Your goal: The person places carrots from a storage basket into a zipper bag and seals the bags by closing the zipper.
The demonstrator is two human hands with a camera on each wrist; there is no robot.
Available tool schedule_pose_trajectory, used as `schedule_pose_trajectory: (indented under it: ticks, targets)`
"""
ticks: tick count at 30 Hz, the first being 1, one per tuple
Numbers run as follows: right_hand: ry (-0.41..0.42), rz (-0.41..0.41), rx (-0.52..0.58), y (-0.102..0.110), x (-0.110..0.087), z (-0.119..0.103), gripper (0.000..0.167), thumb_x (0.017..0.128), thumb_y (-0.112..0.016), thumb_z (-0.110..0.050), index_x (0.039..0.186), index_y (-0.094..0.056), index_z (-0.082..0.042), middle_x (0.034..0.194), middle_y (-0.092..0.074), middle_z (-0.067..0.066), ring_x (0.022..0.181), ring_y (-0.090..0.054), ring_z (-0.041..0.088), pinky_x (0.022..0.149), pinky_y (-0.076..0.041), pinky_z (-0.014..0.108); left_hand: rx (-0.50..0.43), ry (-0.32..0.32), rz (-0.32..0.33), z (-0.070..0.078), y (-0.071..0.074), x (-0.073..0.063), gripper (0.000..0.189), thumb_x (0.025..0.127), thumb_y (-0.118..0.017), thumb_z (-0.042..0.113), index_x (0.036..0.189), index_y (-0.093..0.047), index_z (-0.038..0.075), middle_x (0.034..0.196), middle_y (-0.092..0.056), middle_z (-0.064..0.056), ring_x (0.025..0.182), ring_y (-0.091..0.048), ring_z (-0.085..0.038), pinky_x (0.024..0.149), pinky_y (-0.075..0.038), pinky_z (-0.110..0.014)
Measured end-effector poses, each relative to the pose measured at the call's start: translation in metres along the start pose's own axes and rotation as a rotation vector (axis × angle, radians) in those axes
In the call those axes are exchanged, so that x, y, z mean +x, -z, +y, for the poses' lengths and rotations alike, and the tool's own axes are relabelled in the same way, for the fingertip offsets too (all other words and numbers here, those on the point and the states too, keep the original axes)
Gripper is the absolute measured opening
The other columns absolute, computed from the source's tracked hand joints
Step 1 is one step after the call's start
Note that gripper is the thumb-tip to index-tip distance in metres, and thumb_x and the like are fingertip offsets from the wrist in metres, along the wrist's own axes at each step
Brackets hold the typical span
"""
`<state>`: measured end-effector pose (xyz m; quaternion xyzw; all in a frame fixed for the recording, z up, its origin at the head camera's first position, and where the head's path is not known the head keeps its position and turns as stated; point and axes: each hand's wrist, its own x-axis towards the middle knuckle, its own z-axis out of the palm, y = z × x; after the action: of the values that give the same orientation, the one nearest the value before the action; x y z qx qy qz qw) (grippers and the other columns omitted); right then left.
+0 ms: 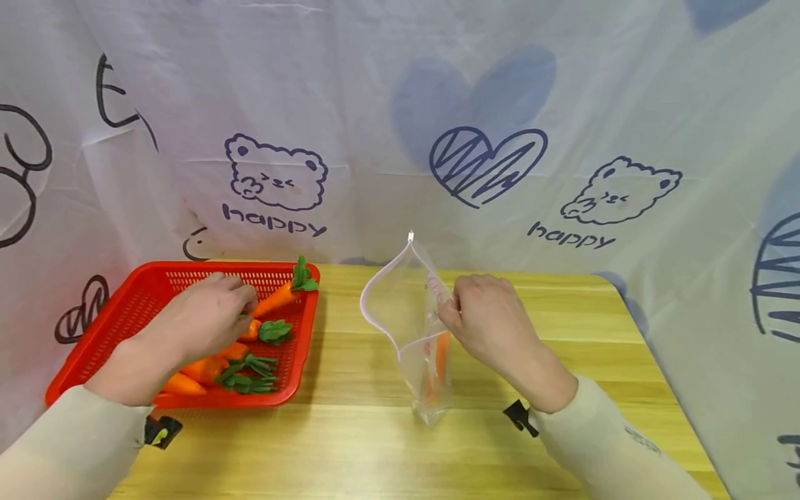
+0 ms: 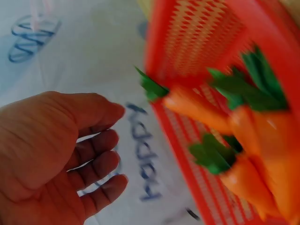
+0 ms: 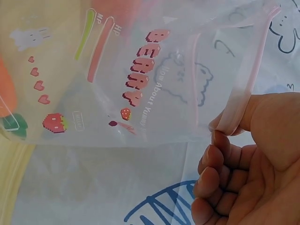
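Observation:
My left hand [image 1: 203, 316] hovers over the red plastic basket [image 1: 305, 347], fingers loosely bent and apart from the thumb. Nothing lies between them in the left wrist view. Several orange carrots with green tops are in the basket; one carrot [image 1: 275, 300] leans on its far right corner. With thumb and fingertips, my right hand [image 1: 490, 319] pinches the pink-edged rim of a clear zip bag [image 3: 159, 112], printed with "BERRY" and strawberries. The bag's mouth gapes, and a white slider [image 1: 410, 237] sits at its far end. Inside the bag shows an orange carrot [image 1: 441, 361].
A light wooden table [image 1: 350, 444] lies under the basket and bag. Behind it and at both sides hangs a pale cloth [image 1: 375, 97] printed with hearts and bears. The basket stands at the table's left, the bag near the middle.

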<state>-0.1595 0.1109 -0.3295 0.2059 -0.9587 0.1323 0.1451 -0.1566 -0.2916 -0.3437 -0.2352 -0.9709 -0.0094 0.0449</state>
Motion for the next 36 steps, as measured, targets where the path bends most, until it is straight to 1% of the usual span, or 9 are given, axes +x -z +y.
schedule_pose_trajectory:
  ticks: [6, 11, 16, 19, 23, 27, 30, 34, 36]
  targets:
    - [0.006, 0.027, 0.005, 0.0, -0.003, 0.001, 0.027, 0.089, -0.065, -0.016, 0.065, -0.052, -0.015, 0.062, -0.049, -0.002, 0.062, -0.048, 0.023, 0.066, -0.043, 0.041, 0.014, 0.039, -0.148, -0.035, -0.017, -0.029, 0.02, 0.082, -0.086, 0.011, 0.096, -0.072, 0.01, 0.089, -0.064, -0.003, 0.083, -0.056, -0.028, 0.076, -0.055, -0.048]
    - [0.0, 0.023, 0.015, -0.001, -0.004, 0.0, 0.027, 0.088, -0.066, -0.016, 0.065, -0.052, -0.016, 0.062, -0.048, -0.002, 0.062, -0.047, 0.022, 0.065, -0.039, 0.038, 0.012, 0.039, -0.253, -0.051, -0.031, -0.047, 0.027, 0.08, -0.089, 0.015, 0.102, -0.073, 0.012, 0.098, -0.067, -0.004, 0.093, -0.061, -0.035, 0.08, -0.057, -0.055]
    - [0.012, 0.033, 0.016, -0.003, -0.005, 0.0, 0.026, 0.088, -0.065, -0.015, 0.065, -0.052, -0.015, 0.062, -0.048, -0.002, 0.061, -0.047, 0.021, 0.063, -0.039, 0.037, 0.002, 0.092, -0.341, -0.063, -0.043, -0.056, 0.04, 0.078, -0.091, 0.02, 0.113, -0.075, 0.01, 0.125, -0.068, -0.025, 0.115, -0.059, -0.055, 0.09, -0.053, -0.069]
    - [0.018, 0.041, 0.016, -0.005, -0.006, 0.001, 0.027, 0.086, -0.065, -0.013, 0.064, -0.05, -0.015, 0.061, -0.047, -0.002, 0.06, -0.046, 0.021, 0.062, -0.038, 0.037, -0.011, 0.121, -0.376, -0.069, -0.05, -0.058, 0.044, 0.076, -0.092, 0.02, 0.115, -0.074, 0.009, 0.127, -0.065, -0.03, 0.118, -0.056, -0.059, 0.09, -0.051, -0.072]
    - [0.019, 0.048, 0.017, -0.006, -0.007, 0.001, 0.028, 0.085, -0.064, -0.011, 0.062, -0.048, -0.015, 0.06, -0.045, -0.002, 0.059, -0.045, 0.021, 0.061, -0.036, 0.036, -0.037, 0.125, -0.395, -0.075, -0.06, -0.06, 0.047, 0.075, -0.093, 0.023, 0.116, -0.075, 0.01, 0.12, -0.068, -0.022, 0.117, -0.056, -0.056, 0.089, -0.053, -0.07]
    - [0.016, 0.048, 0.014, -0.007, -0.008, 0.0, 0.028, 0.084, -0.063, -0.011, 0.062, -0.047, -0.016, 0.06, -0.044, -0.002, 0.058, -0.044, 0.021, 0.061, -0.035, 0.035, -0.028, 0.117, -0.405, -0.078, -0.065, -0.06, 0.045, 0.075, -0.092, 0.018, 0.116, -0.076, 0.01, 0.115, -0.07, -0.015, 0.115, -0.058, -0.053, 0.086, -0.054, -0.069]
    - [0.016, 0.046, 0.008, -0.007, -0.008, 0.0, 0.029, 0.084, -0.063, -0.011, 0.062, -0.046, -0.016, 0.06, -0.044, -0.002, 0.058, -0.044, 0.022, 0.061, -0.035, 0.035, -0.025, 0.107, -0.401, -0.078, -0.066, -0.057, 0.046, 0.077, -0.092, 0.018, 0.118, -0.076, 0.009, 0.118, -0.07, -0.017, 0.117, -0.057, -0.054, 0.087, -0.054, -0.069]
    - [0.021, 0.052, -0.002, -0.007, -0.01, 0.0, 0.029, 0.084, -0.064, -0.012, 0.062, -0.046, -0.016, 0.059, -0.043, -0.002, 0.058, -0.044, 0.022, 0.06, -0.035, 0.035, -0.066, 0.121, -0.332, -0.074, -0.066, -0.049, 0.052, 0.081, -0.09, 0.027, 0.124, -0.072, 0.004, 0.124, -0.069, -0.025, 0.118, -0.058, -0.056, 0.091, -0.052, -0.07]
    - [0.024, 0.056, -0.006, -0.007, -0.01, 0.001, 0.03, 0.084, -0.064, -0.011, 0.061, -0.045, -0.016, 0.059, -0.043, -0.002, 0.058, -0.044, 0.021, 0.06, -0.035, 0.035, -0.089, 0.151, -0.276, -0.07, -0.066, -0.043, 0.05, 0.084, -0.088, 0.029, 0.121, -0.071, 0.001, 0.118, -0.072, -0.023, 0.107, -0.064, -0.05, 0.088, -0.054, -0.066]
